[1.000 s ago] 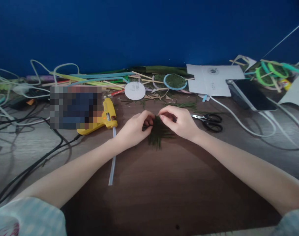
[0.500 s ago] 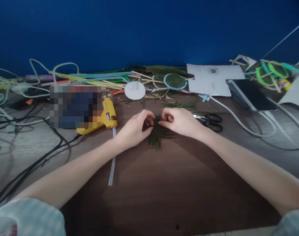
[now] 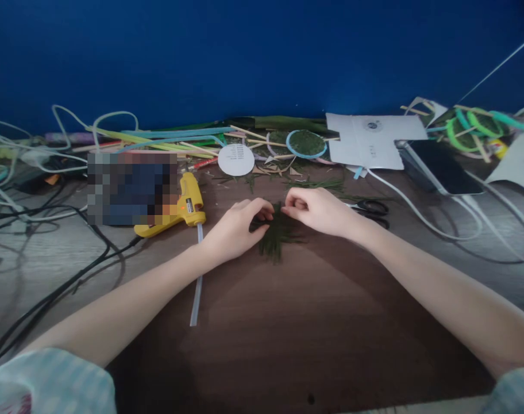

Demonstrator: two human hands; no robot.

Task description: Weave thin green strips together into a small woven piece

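Observation:
A small bundle of dark green needle-like strips (image 3: 274, 241) lies fanned out on the brown table (image 3: 296, 322) in the middle of the view. My left hand (image 3: 236, 230) is closed, its fingertips pinching the bundle's upper left end. My right hand (image 3: 318, 210) is also closed in a pinch at the top of the same bundle, close to the left fingertips. What sits right between the fingertips is hidden.
A yellow glue gun (image 3: 182, 208) with a clear glue stick (image 3: 197, 282) lies left of my hands. Black scissors (image 3: 374, 208) are right of them. Coloured strips, wooden sticks, a round white disc (image 3: 236, 159), papers (image 3: 368, 141), a phone (image 3: 443, 167) and several cables crowd the back edge.
My right hand has shifted slightly right and up and its wrist now hides more of the scissors. My left hand's fingers have stretched a little toward the bundle's top.

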